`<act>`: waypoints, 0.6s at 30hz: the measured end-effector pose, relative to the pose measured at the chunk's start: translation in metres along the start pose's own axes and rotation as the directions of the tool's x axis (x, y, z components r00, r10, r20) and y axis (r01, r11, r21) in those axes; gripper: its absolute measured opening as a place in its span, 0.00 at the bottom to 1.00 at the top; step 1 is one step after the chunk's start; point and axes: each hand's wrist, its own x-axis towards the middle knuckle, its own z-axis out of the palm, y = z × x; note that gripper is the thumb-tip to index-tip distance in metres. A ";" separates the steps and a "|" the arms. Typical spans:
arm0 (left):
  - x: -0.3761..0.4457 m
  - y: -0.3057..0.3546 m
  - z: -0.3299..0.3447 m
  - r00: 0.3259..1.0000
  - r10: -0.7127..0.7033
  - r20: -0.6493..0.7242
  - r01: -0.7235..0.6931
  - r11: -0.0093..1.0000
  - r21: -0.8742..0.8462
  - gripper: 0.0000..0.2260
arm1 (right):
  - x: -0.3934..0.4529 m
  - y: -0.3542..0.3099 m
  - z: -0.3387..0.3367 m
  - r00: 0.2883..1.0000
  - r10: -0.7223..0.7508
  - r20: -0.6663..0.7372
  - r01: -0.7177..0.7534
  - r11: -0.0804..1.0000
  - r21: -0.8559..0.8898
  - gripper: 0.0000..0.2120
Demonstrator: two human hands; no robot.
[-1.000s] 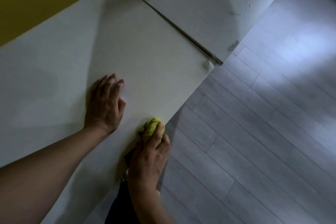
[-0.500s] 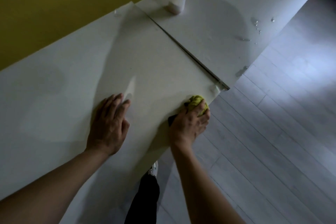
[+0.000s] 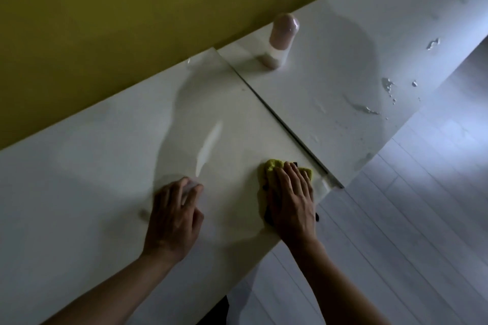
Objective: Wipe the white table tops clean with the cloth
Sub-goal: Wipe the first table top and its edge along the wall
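Note:
Two white table tops meet at a dark seam (image 3: pixel 287 129). The near table top (image 3: pixel 92 166) lies under both hands. My right hand (image 3: pixel 291 199) presses flat on a yellow-green cloth (image 3: pixel 273 166) at the near table's front right corner, close to the seam. My left hand (image 3: pixel 175 214) rests palm down on the same table, fingers slightly apart, holding nothing. The far table top (image 3: pixel 330 66) carries several water drops and smears (image 3: pixel 369 109) near its front edge.
A pink and white bottle (image 3: pixel 280 42) stands upright on the far table near the seam and the yellow wall (image 3: pixel 118 21). Grey plank floor (image 3: pixel 409 219) lies to the right of the tables' front edge.
My right hand has slid the cloth along the front edge toward the seam and then slightly inward onto the table. My left hand stays planted. The view has tilted up.

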 end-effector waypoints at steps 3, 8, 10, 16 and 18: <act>0.020 0.005 0.005 1.000 0.008 -0.003 -0.008 1.000 -0.015 0.22 | 0.014 -0.002 -0.002 0.996 -0.016 0.088 0.018 1.000 -0.023 0.27; 0.072 0.021 0.015 0.999 0.006 -0.039 -0.010 0.997 -0.079 0.23 | 0.088 -0.020 0.008 0.982 -0.037 0.188 0.039 0.999 -0.005 0.30; 0.091 0.027 0.022 0.999 -0.008 -0.043 0.004 0.996 -0.087 0.24 | 0.126 -0.033 0.018 0.979 -0.086 0.186 0.082 0.996 0.029 0.30; 0.110 0.049 0.035 0.994 -0.056 -0.097 0.054 0.998 -0.027 0.24 | 0.217 -0.065 0.043 0.952 -0.250 0.174 0.236 0.967 0.100 0.27; 0.108 0.051 0.037 0.991 -0.052 -0.125 0.052 0.999 -0.008 0.25 | 0.236 -0.068 0.049 0.945 -0.286 0.161 0.271 0.956 0.111 0.26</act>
